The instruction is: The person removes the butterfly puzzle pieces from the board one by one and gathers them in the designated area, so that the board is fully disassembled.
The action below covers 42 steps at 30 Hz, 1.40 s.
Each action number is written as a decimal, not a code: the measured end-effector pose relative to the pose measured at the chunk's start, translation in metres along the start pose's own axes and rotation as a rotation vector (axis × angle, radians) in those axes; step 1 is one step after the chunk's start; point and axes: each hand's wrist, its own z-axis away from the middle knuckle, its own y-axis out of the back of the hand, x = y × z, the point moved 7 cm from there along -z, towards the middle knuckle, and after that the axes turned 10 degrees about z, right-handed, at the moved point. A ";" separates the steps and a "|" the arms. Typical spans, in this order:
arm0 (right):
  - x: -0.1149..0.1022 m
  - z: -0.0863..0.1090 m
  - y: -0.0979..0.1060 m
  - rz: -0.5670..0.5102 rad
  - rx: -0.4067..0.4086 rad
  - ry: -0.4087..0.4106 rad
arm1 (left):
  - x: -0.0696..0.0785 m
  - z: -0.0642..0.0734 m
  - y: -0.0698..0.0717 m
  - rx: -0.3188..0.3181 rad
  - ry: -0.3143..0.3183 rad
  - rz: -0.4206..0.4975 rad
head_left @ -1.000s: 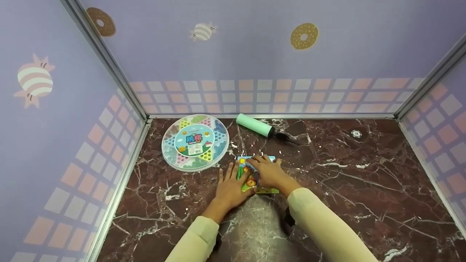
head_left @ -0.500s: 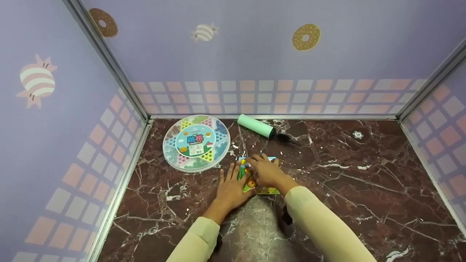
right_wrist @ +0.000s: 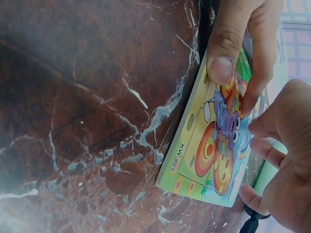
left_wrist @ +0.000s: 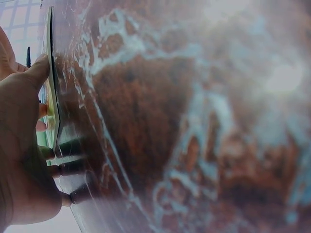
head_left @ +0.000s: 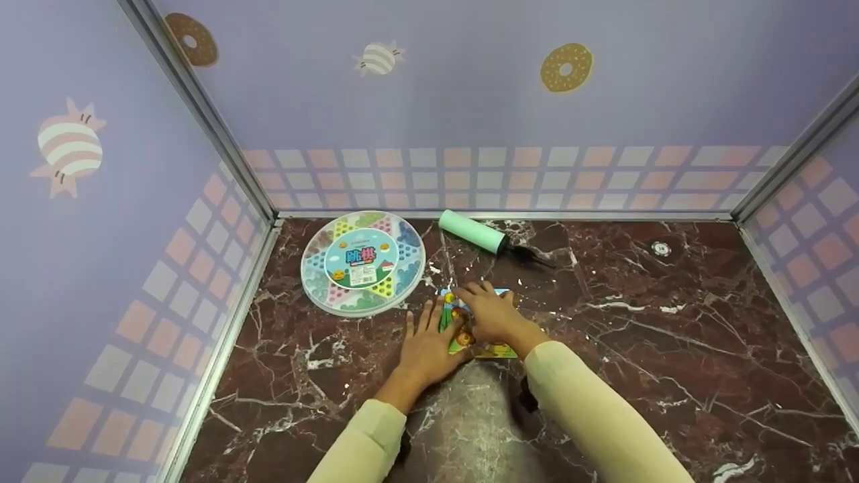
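Note:
A small flat picture board (head_left: 464, 340) lies on the marble-patterned surface, between both hands. In the right wrist view the board (right_wrist: 206, 158) shows an orange-winged butterfly with a purple body, a thin rectangular line inside its border and the print "KW-805". My left hand (head_left: 427, 345) rests on its left side with fingers spread, and the left thumb (right_wrist: 223, 68) lies flat near its lower edge. Over the upper right part is my right hand (head_left: 495, 318), its bent fingertips touching the picture near the butterfly's head. The right palm hides much of the board from above.
Behind on the left sits a round Chinese checkers set (head_left: 362, 265) under a clear lid. A mint-green hand pump (head_left: 472, 231) with a black end lies near the back wall. At the back right is a poker chip (head_left: 661, 249). Purple walls enclose three sides.
My right hand has shifted slightly left over the board and covers more of the purple part of the picture. The left hand stays in place.

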 end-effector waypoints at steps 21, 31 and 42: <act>0.000 -0.002 -0.002 -0.125 -0.019 -0.007 | 0.000 -0.002 -0.001 -0.015 0.008 0.015; 0.000 -0.004 -0.001 -0.159 0.030 0.012 | 0.001 -0.001 -0.002 -0.011 -0.004 0.010; -0.001 -0.005 0.002 -0.127 0.114 0.080 | 0.002 0.000 -0.001 -0.022 -0.005 0.010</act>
